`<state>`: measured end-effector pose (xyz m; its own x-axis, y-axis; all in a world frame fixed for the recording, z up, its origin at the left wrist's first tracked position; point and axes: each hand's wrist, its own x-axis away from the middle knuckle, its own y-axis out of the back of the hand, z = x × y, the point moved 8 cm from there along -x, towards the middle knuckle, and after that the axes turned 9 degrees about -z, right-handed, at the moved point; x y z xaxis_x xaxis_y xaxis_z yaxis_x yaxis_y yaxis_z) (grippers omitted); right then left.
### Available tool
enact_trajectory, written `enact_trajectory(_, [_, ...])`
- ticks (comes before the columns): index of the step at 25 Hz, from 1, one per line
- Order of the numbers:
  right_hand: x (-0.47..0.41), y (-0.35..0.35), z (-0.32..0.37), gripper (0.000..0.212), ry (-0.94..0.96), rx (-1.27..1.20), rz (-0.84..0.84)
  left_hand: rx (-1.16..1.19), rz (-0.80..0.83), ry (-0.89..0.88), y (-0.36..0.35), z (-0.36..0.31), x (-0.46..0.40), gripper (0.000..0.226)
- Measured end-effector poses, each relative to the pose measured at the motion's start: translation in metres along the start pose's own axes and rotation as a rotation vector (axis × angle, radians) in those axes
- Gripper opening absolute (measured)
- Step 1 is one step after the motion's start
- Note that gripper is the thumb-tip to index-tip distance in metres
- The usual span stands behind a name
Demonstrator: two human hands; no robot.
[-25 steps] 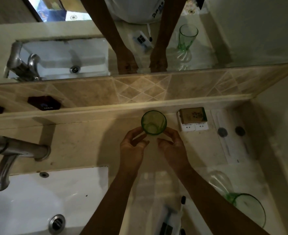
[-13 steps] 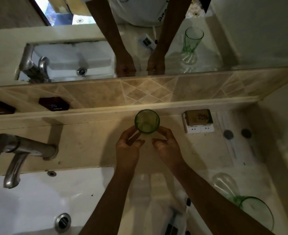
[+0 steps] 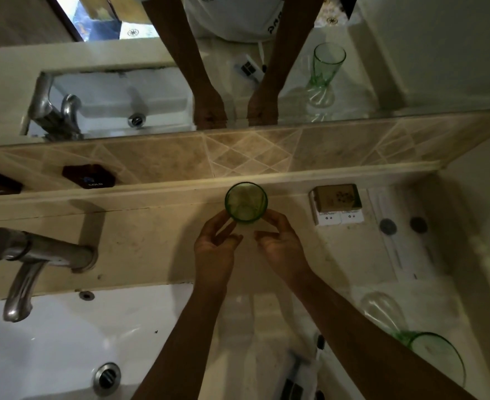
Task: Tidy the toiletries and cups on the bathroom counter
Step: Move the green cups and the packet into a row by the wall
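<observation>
A small green glass tumbler point(image 3: 246, 202) stands upright at the back of the beige counter point(image 3: 140, 243), against the low ledge under the mirror. My left hand point(image 3: 216, 249) and my right hand point(image 3: 281, 245) hold it from the near side, fingertips on its lower left and right sides and thumbs curled in front. A tall green glass point(image 3: 437, 368) with a clear foot stands at the lower right, beside my right forearm. A toothbrush point(image 3: 320, 346) and a white packet point(image 3: 294, 382) lie near the counter's front edge, partly hidden by my arms.
A small box point(image 3: 336, 206) on white packets sits right of the tumbler. Flat white sachets point(image 3: 396, 243) with dark round marks lie further right, by the wall. The faucet point(image 3: 36, 255) overhangs the white sink point(image 3: 50, 342) on the left. Dark knobs point(image 3: 88, 177) sit on the ledge.
Both hands have shifted the tumbler a little to the left, away from the small box, still at the back of the counter. The grip looks the same.
</observation>
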<state>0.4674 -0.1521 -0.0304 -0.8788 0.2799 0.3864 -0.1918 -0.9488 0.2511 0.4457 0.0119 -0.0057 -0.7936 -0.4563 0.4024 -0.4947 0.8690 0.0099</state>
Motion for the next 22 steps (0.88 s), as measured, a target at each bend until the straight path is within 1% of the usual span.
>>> enact_trajectory(3, [0.0, 0.0, -0.002, 0.051, -0.029, -0.014, 0.001, -0.039, -0.029, 0.004, 0.002, 0.001, -0.002, 0.05])
enact_trajectory(5, [0.003, 0.007, -0.004, 0.052, -0.068, 0.005, -0.028, -0.071, -0.044, 0.027, 0.004, 0.008, -0.002, 0.046])
enact_trajectory(8, [0.023, 0.034, -0.011, 0.04, -0.09, -0.026, -0.056, -0.119, -0.022, 0.163, 0.015, 0.033, 0.018, 0.028])
enact_trajectory(9, [0.034, 0.047, -0.014, 0.034, -0.073, -0.028, -0.059, -0.182, 0.002, 0.184, 0.02, 0.042, 0.031, 0.023])
enact_trajectory(11, [0.06, 0.077, -0.023, 0.022, -0.042, 0.079, -0.08, -0.313, 0.087, 0.224, 0.028, 0.061, 0.064, 0.016])
enact_trajectory(13, [0.093, 0.103, -0.036, 0.016, -0.03, 0.194, -0.076, -0.43, 0.194, 0.256, 0.033, 0.078, 0.102, 0.016])
enact_trajectory(14, [0.111, 0.112, -0.042, 0.016, -0.024, 0.245, -0.064, -0.512, 0.243, 0.224, 0.035, 0.085, 0.118, 0.017])
enact_trajectory(16, [0.144, 0.13, -0.059, 0.017, -0.037, 0.366, -0.057, -0.706, 0.321, 0.099, 0.037, 0.098, 0.15, 0.02])
enact_trajectory(18, [0.172, 0.143, -0.078, 0.01, -0.063, 0.493, -0.048, -0.875, 0.354, -0.042, 0.041, 0.107, 0.177, 0.023])
enact_trajectory(19, [0.182, 0.145, -0.086, 0.005, -0.075, 0.559, -0.021, -0.919, 0.37, -0.103, 0.042, 0.109, 0.189, 0.024])
enact_trajectory(20, [0.192, 0.143, -0.093, 0.011, -0.085, 0.633, 0.025, -0.942, 0.39, -0.15, 0.043, 0.109, 0.199, 0.023])
enact_trajectory(22, [0.204, 0.133, -0.106, 0.032, -0.097, 0.75, 0.14, -0.942, 0.406, -0.201, 0.047, 0.108, 0.213, 0.022])
